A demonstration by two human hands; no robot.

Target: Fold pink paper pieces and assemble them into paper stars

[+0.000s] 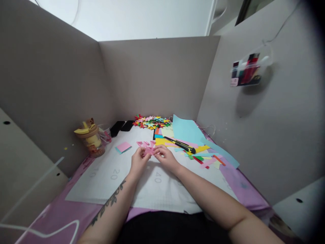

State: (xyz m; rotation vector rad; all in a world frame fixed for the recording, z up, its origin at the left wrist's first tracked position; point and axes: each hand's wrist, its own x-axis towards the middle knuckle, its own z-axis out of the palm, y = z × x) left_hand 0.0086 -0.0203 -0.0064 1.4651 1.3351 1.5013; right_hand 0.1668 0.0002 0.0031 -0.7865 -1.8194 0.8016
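Observation:
Between my two hands is a small folded piece of pink paper (148, 151). My left hand (138, 158) pinches its left side, and my right hand (164, 156) has its thumb and fingers closed on the right side. The exact folds are partly hidden by my fingertips. Just beyond my hands lie several small pink folded pieces (146, 143) on the white sheet. To the left of them rests a short stack of square papers (123, 147), pink on top with blue beneath.
A heap of colourful folded paper stars (151, 122) lies at the back. A yellow-and-black utility knife (182, 145) rests on paper strips at right, near a large light-blue sheet (188, 130). At left stand a lidded cup (90, 139) and two black phone-like slabs (117, 128). Grey panels surround the table.

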